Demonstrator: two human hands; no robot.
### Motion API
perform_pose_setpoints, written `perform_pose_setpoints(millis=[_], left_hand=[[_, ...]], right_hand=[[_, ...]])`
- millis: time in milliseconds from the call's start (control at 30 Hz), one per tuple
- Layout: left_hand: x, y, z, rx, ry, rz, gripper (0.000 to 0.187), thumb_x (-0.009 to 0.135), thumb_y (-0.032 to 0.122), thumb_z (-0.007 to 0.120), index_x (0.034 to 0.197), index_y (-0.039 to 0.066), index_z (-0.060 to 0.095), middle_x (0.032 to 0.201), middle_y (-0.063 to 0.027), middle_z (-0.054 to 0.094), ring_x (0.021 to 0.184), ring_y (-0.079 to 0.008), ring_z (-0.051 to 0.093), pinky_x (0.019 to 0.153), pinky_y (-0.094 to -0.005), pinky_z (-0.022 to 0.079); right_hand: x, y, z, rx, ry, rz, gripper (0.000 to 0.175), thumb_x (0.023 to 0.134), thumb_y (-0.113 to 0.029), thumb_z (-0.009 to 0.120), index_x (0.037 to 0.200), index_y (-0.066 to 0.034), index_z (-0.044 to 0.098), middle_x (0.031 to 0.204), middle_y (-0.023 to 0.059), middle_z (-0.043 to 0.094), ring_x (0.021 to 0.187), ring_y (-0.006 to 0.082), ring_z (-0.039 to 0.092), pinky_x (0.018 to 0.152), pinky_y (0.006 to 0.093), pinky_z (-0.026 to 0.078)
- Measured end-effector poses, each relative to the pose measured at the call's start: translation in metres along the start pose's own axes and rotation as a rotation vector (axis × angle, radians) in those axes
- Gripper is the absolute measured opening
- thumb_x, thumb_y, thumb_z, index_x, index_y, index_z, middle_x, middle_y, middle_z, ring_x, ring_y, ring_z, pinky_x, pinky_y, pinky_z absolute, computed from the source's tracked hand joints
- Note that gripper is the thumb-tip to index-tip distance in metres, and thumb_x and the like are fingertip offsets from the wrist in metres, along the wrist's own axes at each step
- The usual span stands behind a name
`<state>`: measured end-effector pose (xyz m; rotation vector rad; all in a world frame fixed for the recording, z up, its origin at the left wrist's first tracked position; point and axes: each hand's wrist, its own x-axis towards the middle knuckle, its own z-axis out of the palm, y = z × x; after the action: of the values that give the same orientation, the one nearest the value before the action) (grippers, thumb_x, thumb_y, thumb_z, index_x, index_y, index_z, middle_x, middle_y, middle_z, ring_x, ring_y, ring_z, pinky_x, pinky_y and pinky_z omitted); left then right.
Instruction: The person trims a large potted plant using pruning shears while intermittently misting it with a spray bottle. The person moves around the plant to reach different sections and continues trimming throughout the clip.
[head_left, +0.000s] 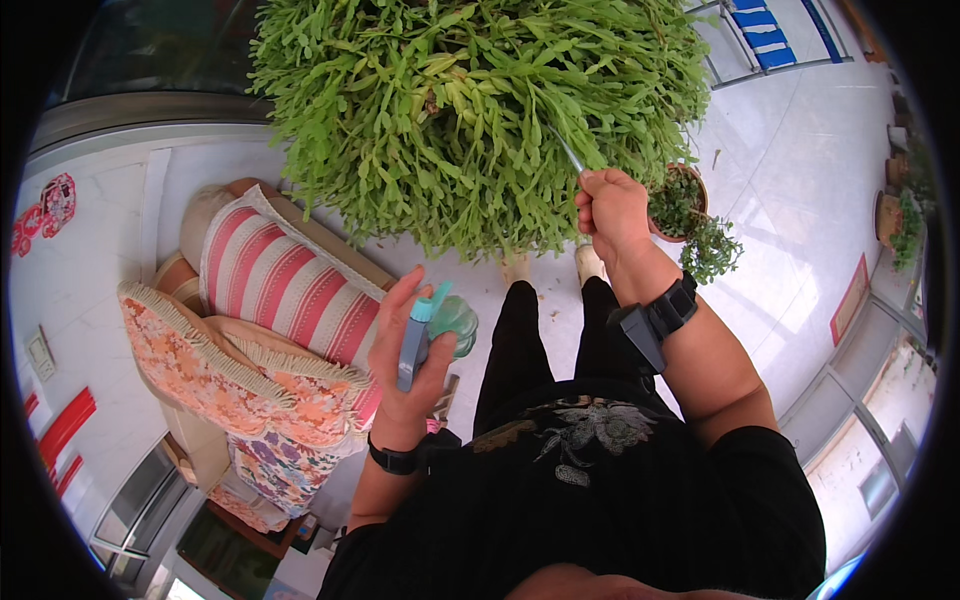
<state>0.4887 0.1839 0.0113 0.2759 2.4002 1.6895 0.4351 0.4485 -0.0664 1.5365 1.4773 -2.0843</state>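
A large, bushy holiday cactus (465, 142) with drooping green segmented stems fills the top middle of the view. My right hand (613, 206) is closed around the end of a thin metal rod-like tool (568, 148), whose far part goes in among the stems and is hidden there. My left hand (409, 349) holds a spray bottle (457, 326) with a translucent green body and a grey and turquoise spray head, below and left of the foliage. Paler, yellowish stems show near the plant's middle.
A smaller potted plant (677, 202) stands on the floor right of the cactus. At left is a sofa with a striped pink cushion (277, 277) and floral covers (202, 345). A blue-strapped rack (765, 37) is at top right, with more potted plants (892, 217) along the right wall.
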Motion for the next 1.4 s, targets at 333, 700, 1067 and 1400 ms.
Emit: perform_pose_setpoints(millis=[333, 700, 1067, 1400], left_hand=[[0.003, -0.003, -0.004, -0.025, 0.006, 0.006, 0.042, 0.083, 0.001, 0.066, 0.124, -0.007, 0.057, 0.136, -0.0268, 0.049, 0.121, -0.0330, 0.054, 0.100, -0.0393, 0.043], [0.006, -0.002, -0.002, -0.018, -0.005, -0.001, 0.043, 0.083, 0.000, 0.065, 0.125, -0.007, 0.056, 0.137, -0.0266, 0.049, 0.123, -0.0340, 0.053, 0.102, -0.0405, 0.042], [0.005, 0.005, 0.004, -0.039, -0.021, -0.072, 0.041, 0.083, 0.001, 0.065, 0.122, -0.009, 0.056, 0.137, -0.0249, 0.049, 0.121, -0.0319, 0.054, 0.100, -0.0390, 0.044], [0.004, 0.008, 0.011, 0.002, 0.000, -0.060, 0.041, 0.084, 0.004, 0.066, 0.120, -0.010, 0.056, 0.135, -0.0240, 0.051, 0.118, -0.0301, 0.056, 0.096, -0.0370, 0.048]], right_hand=[[0.006, -0.001, 0.004, -0.001, 0.009, 0.005, 0.013, 0.095, -0.012, 0.059, 0.086, -0.0028, 0.059, 0.063, 0.0024, 0.054, 0.044, 0.0113, 0.043, 0.040, 0.0278, 0.036], [0.013, 0.003, -0.001, -0.032, 0.016, -0.027, 0.010, 0.091, -0.008, 0.060, 0.083, -0.0029, 0.059, 0.062, 0.0028, 0.054, 0.042, 0.0112, 0.041, 0.039, 0.0280, 0.034], [0.001, 0.006, -0.026, -0.042, -0.045, -0.021, 0.005, 0.086, -0.002, 0.059, 0.083, 0.0003, 0.061, 0.062, 0.0059, 0.054, 0.041, 0.0129, 0.042, 0.037, 0.0291, 0.032], [-0.011, 0.015, -0.113, -1.395, -0.591, -0.491, 0.008, 0.087, -0.009, 0.066, 0.088, -0.0008, 0.066, 0.069, 0.0077, 0.063, 0.059, 0.0212, 0.060, 0.055, 0.0304, 0.047]])
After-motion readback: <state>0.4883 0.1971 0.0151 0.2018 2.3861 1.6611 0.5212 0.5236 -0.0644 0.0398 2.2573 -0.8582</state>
